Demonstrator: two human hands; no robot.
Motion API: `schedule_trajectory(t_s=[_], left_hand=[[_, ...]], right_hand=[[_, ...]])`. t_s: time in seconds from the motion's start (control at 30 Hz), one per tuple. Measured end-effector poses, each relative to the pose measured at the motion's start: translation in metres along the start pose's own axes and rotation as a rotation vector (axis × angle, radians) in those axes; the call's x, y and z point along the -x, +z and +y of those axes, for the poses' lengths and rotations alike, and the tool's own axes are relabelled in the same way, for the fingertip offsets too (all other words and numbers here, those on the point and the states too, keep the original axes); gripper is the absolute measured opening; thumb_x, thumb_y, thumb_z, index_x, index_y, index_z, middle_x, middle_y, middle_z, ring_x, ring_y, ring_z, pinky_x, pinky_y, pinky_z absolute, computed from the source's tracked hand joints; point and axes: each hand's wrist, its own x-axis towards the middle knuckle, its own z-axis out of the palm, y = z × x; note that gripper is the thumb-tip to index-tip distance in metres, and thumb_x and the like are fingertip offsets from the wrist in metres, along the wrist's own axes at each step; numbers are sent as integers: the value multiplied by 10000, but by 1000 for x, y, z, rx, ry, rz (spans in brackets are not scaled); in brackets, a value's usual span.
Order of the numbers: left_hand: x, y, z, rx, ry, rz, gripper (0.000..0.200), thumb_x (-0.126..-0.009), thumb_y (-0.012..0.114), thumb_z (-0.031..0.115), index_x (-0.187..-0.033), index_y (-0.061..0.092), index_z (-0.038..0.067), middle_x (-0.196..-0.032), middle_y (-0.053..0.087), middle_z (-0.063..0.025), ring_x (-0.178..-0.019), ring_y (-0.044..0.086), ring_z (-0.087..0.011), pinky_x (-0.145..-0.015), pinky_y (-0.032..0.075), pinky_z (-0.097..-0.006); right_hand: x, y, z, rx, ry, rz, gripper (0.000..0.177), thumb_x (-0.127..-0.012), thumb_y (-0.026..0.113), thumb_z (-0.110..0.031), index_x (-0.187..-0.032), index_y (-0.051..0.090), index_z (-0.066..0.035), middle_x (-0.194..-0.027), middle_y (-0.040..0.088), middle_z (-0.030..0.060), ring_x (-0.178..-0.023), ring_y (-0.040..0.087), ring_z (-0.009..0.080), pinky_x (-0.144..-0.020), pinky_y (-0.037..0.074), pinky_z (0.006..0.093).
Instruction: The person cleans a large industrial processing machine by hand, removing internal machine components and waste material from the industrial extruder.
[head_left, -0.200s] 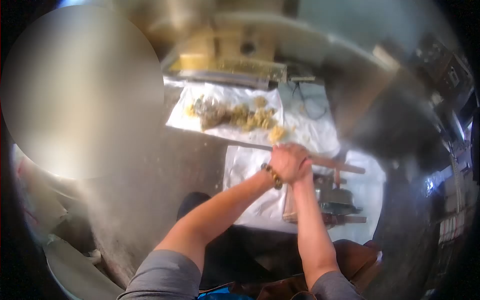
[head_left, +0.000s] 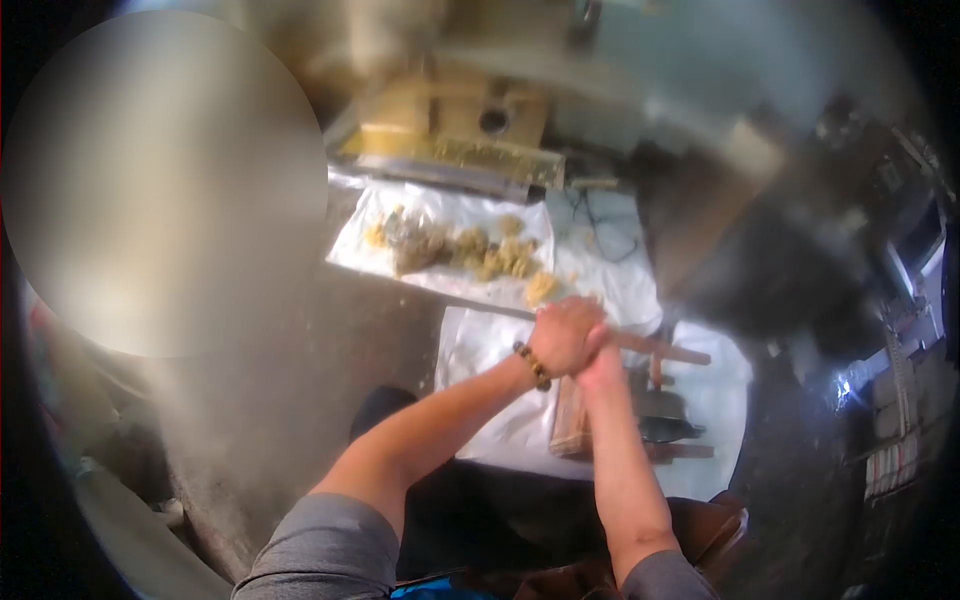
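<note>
While hands (head_left: pixel 575 340) clasp stick (head_left: pixel 660 347) (overlapped), near sheet-edge (head_left: pixel 452 340)

Dusty grey concrete floor (head_left: pixel 320 380) with a white plastic sheet (head_left: pixel 715 390) spread over it; daylight glints at the right.

Clumps (head_left: pixel 470 248) beyond stick (head_left: pixel 662 348); plastic sheet (head_left: pixel 478 352) leftward bare

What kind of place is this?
Likely a small workshop: white plastic sheets lie on the dark floor, yellowish lumps are heaped on one, and the left hand and right hand clasp a long wooden bar over a wooden frame.
</note>
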Motion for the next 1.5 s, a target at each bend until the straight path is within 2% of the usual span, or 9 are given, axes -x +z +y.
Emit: schedule_trajectory(t_s=[0.23, 0.4, 0.5, 0.67, 0.87, 1.03, 1.23, 1.33, 1.5], left_hand=[[-15, -18, 6, 85, -40, -28, 247, -973, 572, 261, -944, 695, 49, -1009, 701, -139, -988, 656, -319, -842, 526, -428], [-25, -43, 34, 240, -457, -128, 270, -964, 596, 303, -979, 706, 57, -1031, 697, -135, -1001, 645, -320, -870, 520, -415], [-29, -49, 46, 461, -529, -1, 300, -952, 581, 345, -986, 728, 86, -999, 702, -139, -946, 658, -336, -891, 488, -469], [-36, -67, 45, 29, 44, 340, 295, -943, 618, 323, -1064, 706, 69, -1127, 679, -129, -1083, 615, -319, -955, 491, -417], [-21, -79, 50, -65, 172, 7, 271, -906, 650, 261, -1092, 708, 73, -1192, 678, -80, -1146, 602, -302, -1010, 472, -428], [-21, -83, 45, 6, 130, 137, 221, -909, 629, 203, -1040, 724, 54, -1179, 698, -77, -1147, 619, -305, -978, 496, -416], [-22, -85, 37, 76, 137, 47, 324, -913, 630, 313, -1112, 700, 67, -1202, 674, -103, -1128, 612, -330, -994, 479, -434], [-26, -99, 54, -107, 195, 285, 424, -886, 653, 416, -1145, 685, 81, -1159, 661, -130, -1084, 601, -375, -1000, 470, -440], [-23, -101, 47, 30, 230, 118, 448, -808, 763, 401, -1104, 684, 74, -1110, 663, -117, -1013, 624, -341, -859, 530, -421]], right_hand=[[26, 39, -13, -120, -27, 134, 484, -1006, 479, -429, -1269, 564, -31, -1300, 613, 136, -1220, 583, 295, -1088, 437, 443], [23, 30, -16, -240, 120, -100, 569, -970, 510, -467, -1314, 523, -14, -1342, 576, 174, -1227, 568, 314, -1097, 416, 453], [22, 51, -6, 144, 121, -454, 604, -957, 527, -490, -1330, 511, -15, -1319, 583, 162, -1231, 561, 312, -1091, 417, 459], [22, 40, -7, -200, 115, -389, 562, -990, 497, -460, -1337, 498, -18, -1317, 577, 159, -1242, 559, 275, -1093, 431, 442], [-9, -15, -8, -46, -167, -246, 521, -972, 586, -373, -1391, 481, -82, -1404, 534, 107, -1300, 515, 288, -1108, 427, 453], [58, 96, 12, 77, -151, -186, 348, -1058, 399, -200, -1342, 493, -22, -1346, 568, 131, -1237, 572, 257, -1074, 471, 382], [55, 83, 9, 199, -210, -173, 438, -1025, 447, -284, -1394, 464, -49, -1369, 560, 129, -1255, 561, 278, -1085, 455, 422], [62, 97, 1, 78, -97, 131, 538, -1020, 420, -455, -1392, 488, -73, -1377, 569, 136, -1251, 564, 306, -1079, 445, 466], [77, 108, -3, 176, -91, 26, 711, -994, 408, -646, -1330, 532, -32, -1304, 624, 129, -1210, 594, 286, -1047, 466, 456]])
